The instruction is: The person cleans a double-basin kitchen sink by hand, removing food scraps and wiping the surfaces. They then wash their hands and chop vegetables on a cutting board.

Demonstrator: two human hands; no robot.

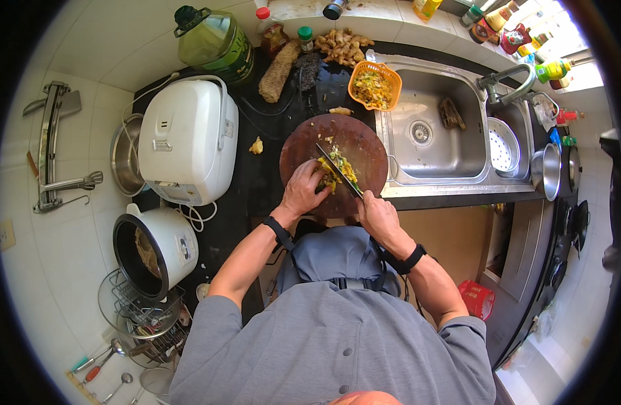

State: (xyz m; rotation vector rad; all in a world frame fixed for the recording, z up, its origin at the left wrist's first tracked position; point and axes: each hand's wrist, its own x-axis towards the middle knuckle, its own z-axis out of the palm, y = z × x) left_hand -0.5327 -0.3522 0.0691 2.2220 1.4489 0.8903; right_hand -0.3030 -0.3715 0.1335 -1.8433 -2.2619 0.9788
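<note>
A round reddish-brown chopping board (301,139) lies on the counter in front of me. My right hand (380,216) grips a kitchen knife (336,167), whose blade slants up and to the left across the board. Under and beside the blade is a heap of chopped yellow and green vegetable (344,163). With curled fingers, my left hand (304,188) holds part of this vegetable down on the board, just left of the blade. The knife's handle is mostly hidden in my right hand. Small pale bits are scattered beyond the blade's tip.
An orange plastic basket (394,90) of chopped yellow vegetable stands behind the board, by the steel sink (444,152). Ginger root (343,46) and a thick brown tuber (279,71) lie farther back. A white rice cooker (184,136) and a large oil bottle (217,48) stand left.
</note>
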